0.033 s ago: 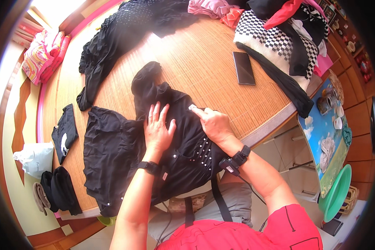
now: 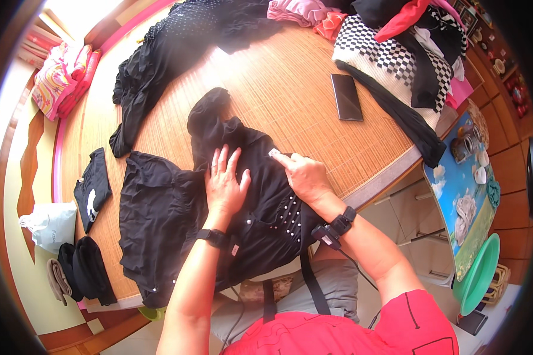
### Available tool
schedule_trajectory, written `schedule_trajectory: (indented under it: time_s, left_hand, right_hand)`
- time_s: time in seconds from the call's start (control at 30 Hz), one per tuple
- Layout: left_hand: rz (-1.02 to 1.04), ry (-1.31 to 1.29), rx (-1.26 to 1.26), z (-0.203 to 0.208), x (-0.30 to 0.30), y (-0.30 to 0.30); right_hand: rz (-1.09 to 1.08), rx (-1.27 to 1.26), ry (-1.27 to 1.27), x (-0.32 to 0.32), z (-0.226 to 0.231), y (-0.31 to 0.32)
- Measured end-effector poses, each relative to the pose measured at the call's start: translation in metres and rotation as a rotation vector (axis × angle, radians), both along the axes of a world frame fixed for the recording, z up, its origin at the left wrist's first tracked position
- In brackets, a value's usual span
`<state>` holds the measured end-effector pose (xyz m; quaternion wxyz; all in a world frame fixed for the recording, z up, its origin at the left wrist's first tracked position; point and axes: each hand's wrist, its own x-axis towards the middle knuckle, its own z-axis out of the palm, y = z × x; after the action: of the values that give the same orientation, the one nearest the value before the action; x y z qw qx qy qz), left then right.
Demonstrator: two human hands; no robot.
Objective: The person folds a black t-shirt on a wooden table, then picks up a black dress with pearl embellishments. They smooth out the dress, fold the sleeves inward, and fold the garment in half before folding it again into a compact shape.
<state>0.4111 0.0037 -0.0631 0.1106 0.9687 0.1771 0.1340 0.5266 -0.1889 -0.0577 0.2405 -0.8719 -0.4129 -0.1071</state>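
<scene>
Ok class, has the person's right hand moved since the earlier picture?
No, the right hand is still at the edge of the black garment, below and left of the phone, as before.

At centre frame I see a wrinkled, matt black cloth garment (image 2: 259, 171) with glossy round white beads (image 2: 291, 216); upper right, a smooth, glossy dark rectangular phone (image 2: 346, 97).

Bright shot, clipped highlight at 10 o'clock

Light enters from bright opening (image 2: 80, 16) at 10 o'clock, blown white. Glare washes mat (image 2: 228, 77) toward 11. Shelves (image 2: 508, 68) at 2 dimmer. Fisheye bows mat edges; black vignette rings frame.
</scene>
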Motion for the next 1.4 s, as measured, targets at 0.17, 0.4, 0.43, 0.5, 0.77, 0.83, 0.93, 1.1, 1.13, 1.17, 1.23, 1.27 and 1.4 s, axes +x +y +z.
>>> schedule_trajectory:
  time_s: [0.17,0.4,0.43,0.5,0.77,0.83,0.93,1.1,1.13,1.17,1.23,1.27,1.4]
  left_hand:
    - [0.004,0.003,0.012,0.001,0.0,0.0]
    - [-0.008,-0.027,0.01,0.0,0.0,0.001]
    - [-0.007,-0.028,0.01,0.0,0.0,0.0]
    - [-0.006,-0.029,0.011,0.0,0.0,0.0]
    - [0.0,-0.021,0.008,0.0,-0.001,0.001]
    - [0.0,-0.021,0.01,0.0,-0.001,0.001]
    - [0.0,-0.024,0.009,0.0,-0.001,0.001]
    - [0.0,-0.032,-0.007,0.001,0.0,0.0]
    - [-0.001,-0.03,-0.013,0.0,-0.001,0.0]
    - [-0.004,-0.028,-0.019,-0.001,0.0,0.002]
    - [-0.018,-0.016,-0.04,-0.003,0.001,0.006]
    - [-0.031,-0.006,-0.056,-0.004,0.001,0.009]
    - [-0.09,0.012,-0.212,0.001,0.006,0.037]
  right_hand:
    - [0.016,0.064,0.056,0.001,0.0,-0.002]
    - [-0.004,0.097,0.098,0.0,0.0,0.0]
    - [-0.032,0.094,0.12,0.0,-0.001,0.0]
    - [-0.087,0.102,0.15,0.0,-0.002,0.002]
    - [-0.056,0.098,0.11,0.0,0.004,0.003]
    - [-0.044,0.073,0.115,-0.002,0.005,0.003]
    - [-0.032,0.042,0.111,-0.003,0.009,0.002]
    - [-0.054,0.172,0.172,-0.001,0.005,0.0]
    - [-0.083,0.204,0.27,0.0,0.006,0.0]
    - [-0.114,0.236,0.368,0.002,0.008,-0.002]
    - [-0.066,0.409,0.729,0.018,0.001,-0.007]
    - [-0.056,0.546,0.905,0.019,0.001,-0.017]
    - [-0.109,0.575,0.782,0.004,-0.003,-0.072]
